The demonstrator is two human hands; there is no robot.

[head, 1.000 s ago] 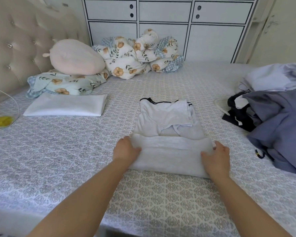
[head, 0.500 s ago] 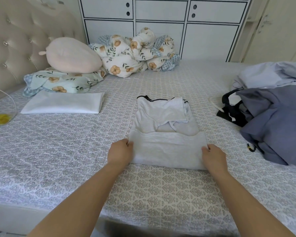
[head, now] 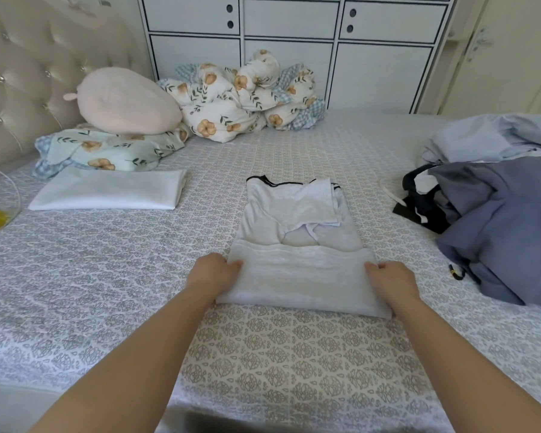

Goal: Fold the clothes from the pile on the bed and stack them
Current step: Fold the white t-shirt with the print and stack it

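On the bed (head: 107,292), left hand (head: 211,273) and right hand (head: 391,281) pinch a half-folded grey shirt (head: 297,245); one folded white garment (head: 107,192) done, a pile (head: 497,220) apparently left.

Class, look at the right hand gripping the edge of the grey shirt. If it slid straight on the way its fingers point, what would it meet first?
The right hand points inward across the folded band of the grey shirt, so it would first ride over that cloth, then probably reach the left hand at the opposite edge.

Home bedrm: bed (head: 75,276), headboard (head: 28,89), wardrobe (head: 294,57)
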